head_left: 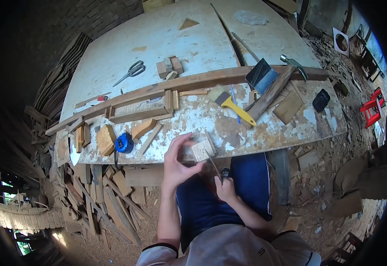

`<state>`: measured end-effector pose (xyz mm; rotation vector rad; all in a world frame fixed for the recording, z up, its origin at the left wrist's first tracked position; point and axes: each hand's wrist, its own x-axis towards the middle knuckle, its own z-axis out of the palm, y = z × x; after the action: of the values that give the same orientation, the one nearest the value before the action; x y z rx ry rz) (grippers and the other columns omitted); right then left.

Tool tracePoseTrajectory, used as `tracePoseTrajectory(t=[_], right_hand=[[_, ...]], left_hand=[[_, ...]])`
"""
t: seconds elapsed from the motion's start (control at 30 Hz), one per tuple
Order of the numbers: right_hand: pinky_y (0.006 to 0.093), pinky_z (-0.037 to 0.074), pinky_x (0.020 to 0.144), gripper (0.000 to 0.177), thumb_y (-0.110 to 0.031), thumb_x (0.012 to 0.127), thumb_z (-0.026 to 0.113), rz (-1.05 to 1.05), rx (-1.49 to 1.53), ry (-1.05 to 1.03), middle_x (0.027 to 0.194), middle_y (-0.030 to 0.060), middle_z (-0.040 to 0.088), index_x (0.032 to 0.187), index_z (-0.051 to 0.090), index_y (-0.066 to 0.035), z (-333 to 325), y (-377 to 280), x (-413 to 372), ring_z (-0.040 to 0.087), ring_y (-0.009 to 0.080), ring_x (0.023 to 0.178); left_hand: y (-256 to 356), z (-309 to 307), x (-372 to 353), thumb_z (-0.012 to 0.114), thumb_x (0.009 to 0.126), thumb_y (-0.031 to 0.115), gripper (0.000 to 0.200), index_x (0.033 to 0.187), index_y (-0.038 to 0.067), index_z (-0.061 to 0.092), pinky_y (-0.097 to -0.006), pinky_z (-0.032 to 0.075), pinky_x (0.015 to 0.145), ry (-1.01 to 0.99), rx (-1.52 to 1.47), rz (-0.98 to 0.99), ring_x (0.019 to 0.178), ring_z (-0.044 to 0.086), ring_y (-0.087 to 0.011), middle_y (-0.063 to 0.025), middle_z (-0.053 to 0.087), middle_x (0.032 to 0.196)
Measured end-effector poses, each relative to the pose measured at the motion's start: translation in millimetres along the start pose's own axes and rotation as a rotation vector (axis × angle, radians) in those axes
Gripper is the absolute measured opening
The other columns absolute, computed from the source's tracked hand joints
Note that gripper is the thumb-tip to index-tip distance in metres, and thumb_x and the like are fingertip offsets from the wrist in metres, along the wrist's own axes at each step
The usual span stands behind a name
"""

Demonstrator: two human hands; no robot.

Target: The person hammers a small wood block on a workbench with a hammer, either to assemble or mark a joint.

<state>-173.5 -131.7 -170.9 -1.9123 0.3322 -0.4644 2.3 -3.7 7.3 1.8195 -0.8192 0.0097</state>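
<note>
At the front edge of the bench, my left hand (176,160) curves round a small pale wooden block (200,152). Its thumb presses along the near side and its fingers reach past the far side. My right hand (226,188) is closed on a thin, narrow-bladed tool (213,166), whose handle is mostly hidden in the fist. The blade points up and left, its tip at the block's right side. Left of my left hand lie a curved wooden piece (144,128), a thin wood strip (151,138) and a blue tape measure (124,143).
A long wooden beam (198,81) crosses the bench. Nearby lie a yellow-handled brush (238,110), a hammer (294,65), a dark-faced square (262,76), a black object (321,100), scissors (132,72) and a shallow wooden frame (140,107). Wood scraps (109,199) pile below left.
</note>
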Motion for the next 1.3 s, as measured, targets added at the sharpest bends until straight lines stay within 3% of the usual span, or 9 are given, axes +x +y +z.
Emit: tracePoseTrajectory(t=[0.07, 0.27, 0.4, 0.53, 0.7, 0.87, 1.07, 1.2, 1.3], right_hand=[[0.0578, 0.056, 0.076, 0.026, -0.02, 0.107, 0.065, 0.033, -0.019, -0.022, 0.088, 0.0283, 0.074, 0.102, 0.075, 0.004, -17, -52, 12, 0.071, 0.0529, 0.085], [0.0575, 0.056, 0.074, 0.024, -0.018, 0.106, 0.066, 0.027, -0.013, 0.026, 0.089, 0.0291, 0.073, 0.101, 0.075, 0.004, -5, -11, 0, 0.071, 0.0522, 0.086], [0.057, 0.056, 0.072, 0.024, -0.018, 0.106, 0.066, 0.064, -0.044, -0.069, 0.086, 0.0285, 0.073, 0.099, 0.074, 0.003, -30, -61, 15, 0.071, 0.052, 0.083], [0.056, 0.053, 0.069, 0.029, -0.017, 0.107, 0.062, -0.036, 0.007, 0.073, 0.084, 0.0293, 0.07, 0.089, 0.07, 0.004, 3, -2, -4, 0.069, 0.0524, 0.08], [0.057, 0.053, 0.069, 0.031, -0.019, 0.108, 0.061, 0.041, 0.031, -0.064, 0.084, 0.0306, 0.07, 0.089, 0.071, 0.004, -24, -68, 30, 0.069, 0.0528, 0.079], [0.0566, 0.057, 0.074, 0.026, -0.018, 0.106, 0.065, 0.071, -0.029, -0.009, 0.086, 0.0296, 0.073, 0.098, 0.075, 0.005, 4, 2, -10, 0.072, 0.0512, 0.083], [0.0565, 0.057, 0.076, 0.026, -0.018, 0.107, 0.064, 0.063, -0.018, -0.066, 0.09, 0.0295, 0.074, 0.098, 0.075, 0.004, -24, -63, 31, 0.072, 0.0518, 0.086], [0.0576, 0.052, 0.069, 0.031, -0.017, 0.107, 0.062, 0.009, -0.06, 0.066, 0.082, 0.0289, 0.07, 0.086, 0.07, 0.003, 2, 8, -5, 0.07, 0.0523, 0.083], [0.0581, 0.052, 0.069, 0.031, -0.017, 0.107, 0.062, -0.006, -0.038, -0.021, 0.082, 0.0295, 0.07, 0.085, 0.07, 0.003, -28, -69, 29, 0.069, 0.052, 0.081]], left_hand=[[5, 2, -4, 0.098, 0.066, 0.014, 0.091, 0.148, 0.003, 0.059, -0.0346, 0.053, 0.107, 0.014, -0.026, -0.017, 0.119, 0.069, -0.0186, -0.0085, 0.074, 0.12], [5, 1, -3, 0.097, 0.066, 0.014, 0.092, 0.149, 0.003, 0.059, -0.0364, 0.052, 0.11, 0.003, -0.007, -0.026, 0.117, 0.07, -0.0189, -0.0082, 0.075, 0.116], [7, 5, -9, 0.097, 0.066, 0.014, 0.093, 0.15, 0.003, 0.058, -0.0377, 0.051, 0.111, 0.017, -0.027, -0.058, 0.121, 0.069, -0.0204, -0.0088, 0.075, 0.117], [4, 2, -5, 0.097, 0.066, 0.014, 0.092, 0.149, 0.003, 0.058, -0.0381, 0.051, 0.113, -0.004, -0.005, -0.037, 0.124, 0.069, -0.0215, -0.0094, 0.075, 0.12], [10, 2, -11, 0.096, 0.066, 0.012, 0.092, 0.149, 0.002, 0.059, -0.0367, 0.051, 0.111, -0.003, -0.003, -0.065, 0.12, 0.069, -0.0201, -0.0091, 0.073, 0.122], [5, 1, -3, 0.097, 0.066, 0.012, 0.092, 0.149, 0.002, 0.059, -0.0367, 0.051, 0.11, -0.001, -0.018, -0.003, 0.12, 0.069, -0.0199, -0.009, 0.074, 0.12], [13, 0, -3, 0.095, 0.067, 0.008, 0.087, 0.147, 0.004, 0.062, -0.0393, 0.053, 0.109, 0.009, -0.058, -0.034, 0.121, 0.068, -0.0262, -0.0108, 0.075, 0.118], [14, -4, -1, 0.098, 0.067, 0.014, 0.094, 0.151, 0.003, 0.058, -0.0401, 0.05, 0.113, 0.002, 0.002, 0.04, 0.119, 0.071, -0.0229, -0.012, 0.076, 0.119], [16, -5, -1, 0.098, 0.067, 0.016, 0.093, 0.151, 0.003, 0.059, -0.0419, 0.049, 0.115, -0.007, -0.018, 0.016, 0.123, 0.069, -0.0251, -0.0122, 0.076, 0.12]])
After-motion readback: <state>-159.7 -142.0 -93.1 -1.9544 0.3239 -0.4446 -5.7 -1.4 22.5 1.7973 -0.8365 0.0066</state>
